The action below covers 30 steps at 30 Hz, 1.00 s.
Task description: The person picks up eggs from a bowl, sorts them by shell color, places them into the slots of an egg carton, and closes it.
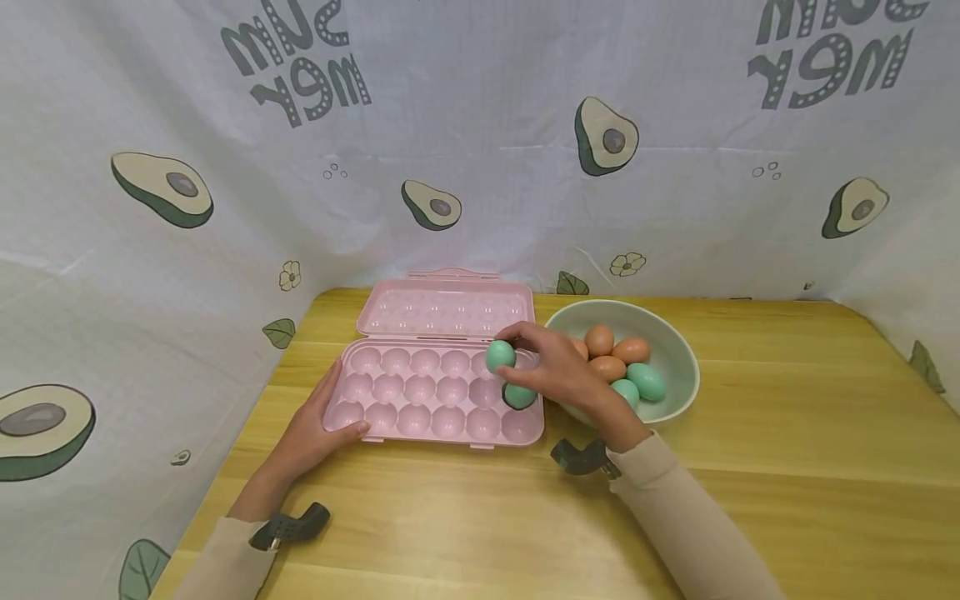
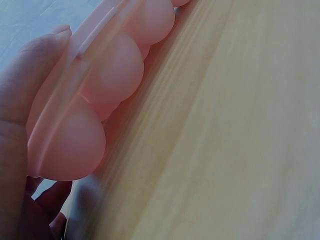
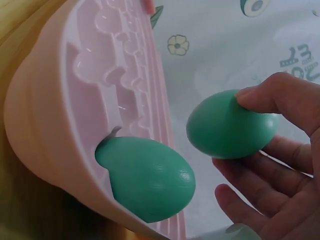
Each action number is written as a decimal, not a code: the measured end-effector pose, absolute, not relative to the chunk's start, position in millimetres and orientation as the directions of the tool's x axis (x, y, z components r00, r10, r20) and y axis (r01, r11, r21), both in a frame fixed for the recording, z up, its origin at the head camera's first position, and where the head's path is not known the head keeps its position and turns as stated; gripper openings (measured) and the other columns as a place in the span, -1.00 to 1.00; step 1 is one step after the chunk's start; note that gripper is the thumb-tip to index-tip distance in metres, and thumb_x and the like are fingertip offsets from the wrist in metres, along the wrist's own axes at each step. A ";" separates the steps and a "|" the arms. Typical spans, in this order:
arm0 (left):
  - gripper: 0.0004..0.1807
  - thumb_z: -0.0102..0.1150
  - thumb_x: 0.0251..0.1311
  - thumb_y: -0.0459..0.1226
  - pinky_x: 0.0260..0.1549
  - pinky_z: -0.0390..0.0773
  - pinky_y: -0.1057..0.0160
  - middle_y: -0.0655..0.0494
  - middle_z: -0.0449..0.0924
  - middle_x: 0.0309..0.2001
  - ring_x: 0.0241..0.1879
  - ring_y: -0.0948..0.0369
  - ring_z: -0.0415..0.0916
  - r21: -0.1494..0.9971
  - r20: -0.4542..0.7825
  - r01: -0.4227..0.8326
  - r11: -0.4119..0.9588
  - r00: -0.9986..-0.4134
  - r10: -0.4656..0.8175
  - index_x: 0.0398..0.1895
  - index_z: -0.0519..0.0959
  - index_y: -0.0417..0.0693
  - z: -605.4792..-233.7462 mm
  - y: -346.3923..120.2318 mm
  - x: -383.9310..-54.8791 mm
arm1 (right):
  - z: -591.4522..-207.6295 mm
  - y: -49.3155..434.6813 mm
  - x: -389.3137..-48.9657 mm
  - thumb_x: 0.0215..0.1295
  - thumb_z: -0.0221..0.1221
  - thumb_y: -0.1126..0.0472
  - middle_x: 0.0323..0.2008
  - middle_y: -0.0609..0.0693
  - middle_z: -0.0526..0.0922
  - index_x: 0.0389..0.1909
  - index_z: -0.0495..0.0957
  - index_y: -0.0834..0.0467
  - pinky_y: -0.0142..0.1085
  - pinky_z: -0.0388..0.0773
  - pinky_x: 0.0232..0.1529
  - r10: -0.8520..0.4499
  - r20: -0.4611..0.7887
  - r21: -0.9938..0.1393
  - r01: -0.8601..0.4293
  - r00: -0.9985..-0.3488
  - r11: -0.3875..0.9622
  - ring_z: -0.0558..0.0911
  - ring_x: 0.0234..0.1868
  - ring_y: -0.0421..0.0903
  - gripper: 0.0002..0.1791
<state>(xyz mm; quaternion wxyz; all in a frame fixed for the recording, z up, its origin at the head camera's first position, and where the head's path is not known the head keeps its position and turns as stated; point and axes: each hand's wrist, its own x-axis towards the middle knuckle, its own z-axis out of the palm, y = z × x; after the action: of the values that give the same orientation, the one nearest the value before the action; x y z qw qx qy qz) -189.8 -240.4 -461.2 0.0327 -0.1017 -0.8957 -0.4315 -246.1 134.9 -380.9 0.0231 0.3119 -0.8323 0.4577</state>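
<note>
wooden table [image 1: 465, 517]; right hand [image 1: 553, 363] pinches green egg [image 1: 499, 357] (jutting beyond grip)

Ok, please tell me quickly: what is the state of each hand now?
Left hand: holding the pink egg tray at its left end.
Right hand: holding a green egg above the tray.

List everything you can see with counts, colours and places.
Egg carton: one, pink, open on table, left of bowl
Green eggs: four visible, green, one held, one in carton, two in bowl
Brown eggs: at least four, brown, in bowl
Bowl: one, pale green, on table
Table: one, yellowish, under carton
Printed sheet: one, white, behind table
Wrist devices: two, black, beside sleeves
Sleeves: two, beige, in head view
Left hand: one, bare, gripping carton
Right hand: one, bare, holding green egg
</note>
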 end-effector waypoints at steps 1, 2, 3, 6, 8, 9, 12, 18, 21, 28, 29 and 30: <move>0.18 0.42 -0.03 -0.03 0.30 0.02 -0.30 -0.09 -0.11 0.52 0.44 -0.18 -0.07 0.766 0.146 0.210 0.607 -0.977 0.154 0.56 -0.16 0.13 -461.1 -240.2 -190.0 | -381.7 134.7 -246.1 0.12 0.38 0.19 -0.14 -0.09 0.63 -0.06 0.56 0.11 -0.16 0.47 0.17 -0.498 0.315 -0.750 -0.534 -0.808 0.392 0.60 -0.01 -0.15 -0.64; 0.18 0.43 -0.04 -0.03 0.30 0.02 -0.30 -0.09 -0.12 0.52 0.44 -0.18 -0.07 0.765 0.146 0.210 0.608 -0.977 0.154 0.56 -0.16 0.12 -461.0 -240.1 -190.2 | -382.3 134.4 -245.8 0.12 0.38 0.18 -0.15 -0.10 0.64 -0.05 0.56 0.10 -0.13 0.47 0.16 -0.499 0.309 -0.748 -0.531 -0.810 0.398 0.60 -0.01 -0.15 -0.64; 0.19 0.43 -0.04 -0.03 0.30 0.02 -0.30 -0.10 -0.12 0.52 0.44 -0.18 -0.07 0.764 0.146 0.210 0.610 -0.977 0.154 0.56 -0.17 0.12 -461.0 -240.1 -190.3 | -382.9 133.9 -245.5 0.13 0.38 0.17 -0.15 -0.11 0.64 -0.05 0.57 0.09 -0.11 0.48 0.14 -0.502 0.302 -0.748 -0.528 -0.810 0.401 0.60 -0.02 -0.16 -0.64; 0.19 0.42 -0.04 -0.02 0.29 0.02 -0.31 -0.11 -0.12 0.52 0.44 -0.19 -0.08 0.758 0.142 0.208 0.618 -0.978 0.154 0.56 -0.17 0.12 -460.9 -240.2 -190.4 | -384.7 132.6 -244.1 0.13 0.37 0.15 -0.17 -0.11 0.66 -0.05 0.57 0.08 -0.04 0.51 0.08 -0.523 0.292 -0.733 -0.538 -0.801 0.415 0.61 -0.07 -0.17 -0.65; 0.19 0.42 -0.04 -0.01 0.29 0.02 -0.31 -0.10 -0.12 0.52 0.44 -0.19 -0.08 0.754 0.141 0.206 0.623 -0.978 0.154 0.56 -0.18 0.13 -460.9 -240.3 -190.5 | -385.5 131.7 -243.4 0.14 0.36 0.16 -0.19 -0.10 0.66 -0.05 0.57 0.09 -0.03 0.52 0.04 -0.539 0.293 -0.719 -0.553 -0.790 0.420 0.61 -0.11 -0.17 -0.65; 0.19 0.42 -0.04 -0.01 0.29 0.03 -0.31 -0.10 -0.13 0.52 0.44 -0.19 -0.08 0.752 0.140 0.206 0.626 -0.978 0.154 0.56 -0.18 0.13 -460.7 -240.3 -190.5 | -386.0 131.3 -243.3 0.14 0.36 0.16 -0.20 -0.10 0.66 -0.05 0.57 0.10 -0.03 0.53 0.03 -0.545 0.292 -0.712 -0.559 -0.786 0.424 0.61 -0.12 -0.17 -0.65; 0.19 0.43 -0.04 -0.01 0.29 0.02 -0.31 -0.09 -0.12 0.53 0.45 -0.18 -0.08 0.752 0.140 0.206 0.626 -0.978 0.153 0.56 -0.17 0.13 -460.0 -240.4 -190.8 | -386.7 130.9 -242.8 0.14 0.37 0.17 -0.18 -0.10 0.66 -0.05 0.56 0.11 -0.05 0.55 0.00 -0.561 0.287 -0.698 -0.571 -0.776 0.432 0.63 -0.11 -0.18 -0.65; 0.19 0.43 -0.04 -0.01 0.30 0.03 -0.30 -0.10 -0.12 0.52 0.45 -0.18 -0.08 0.750 0.140 0.205 0.628 -0.978 0.152 0.56 -0.16 0.08 -458.7 -240.6 -191.5 | -387.5 131.0 -243.2 0.13 0.38 0.19 -0.12 -0.07 0.63 -0.06 0.56 0.14 -0.12 0.58 -0.01 -0.596 0.273 -0.682 -0.589 -0.755 0.433 0.66 -0.09 -0.11 -0.64; 0.19 0.43 -0.03 -0.01 0.30 0.03 -0.31 -0.10 -0.13 0.52 0.45 -0.19 -0.08 0.749 0.141 0.207 0.630 -0.978 0.154 0.56 -0.16 0.08 -458.7 -240.9 -191.7 | -387.4 130.6 -243.5 0.12 0.39 0.18 -0.12 -0.07 0.63 -0.07 0.57 0.14 -0.15 0.60 -0.04 -0.607 0.268 -0.662 -0.601 -0.749 0.449 0.68 -0.11 -0.11 -0.65; 0.19 0.43 -0.04 -0.02 0.28 0.02 -0.33 -0.10 -0.13 0.53 0.44 -0.20 -0.08 0.754 0.145 0.211 0.622 -0.977 0.157 0.56 -0.17 0.10 -459.9 -240.8 -189.2 | -388.0 129.7 -242.5 0.10 0.40 0.16 -0.14 -0.07 0.69 -0.03 0.62 0.13 -0.19 0.61 -0.07 -0.631 0.240 -0.586 -0.629 -0.737 0.512 0.68 -0.12 -0.18 -0.61; 0.19 0.43 -0.04 -0.02 0.28 0.03 -0.33 -0.09 -0.13 0.53 0.44 -0.19 -0.08 0.756 0.143 0.210 0.619 -0.977 0.156 0.56 -0.17 0.11 -460.3 -240.7 -188.7 | -388.4 129.7 -242.2 0.10 0.40 0.16 -0.13 -0.06 0.69 -0.02 0.62 0.13 -0.19 0.61 -0.07 -0.634 0.240 -0.574 -0.634 -0.735 0.519 0.68 -0.12 -0.17 -0.60; 0.19 0.43 -0.04 -0.02 0.28 0.03 -0.33 -0.08 -0.13 0.53 0.45 -0.19 -0.08 0.758 0.140 0.207 0.618 -0.978 0.155 0.56 -0.17 0.12 -460.6 -240.5 -188.1 | -388.6 129.6 -242.0 0.10 0.40 0.16 -0.12 -0.05 0.69 0.00 0.62 0.15 -0.20 0.61 -0.07 -0.637 0.238 -0.566 -0.638 -0.733 0.523 0.68 -0.12 -0.17 -0.59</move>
<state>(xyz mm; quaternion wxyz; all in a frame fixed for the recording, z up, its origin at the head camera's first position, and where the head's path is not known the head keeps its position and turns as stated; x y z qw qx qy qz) -188.1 -240.5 -460.6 0.0303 -0.1006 -0.8990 -0.4251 -242.0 129.6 -388.6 0.0008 0.3651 -0.8725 0.3246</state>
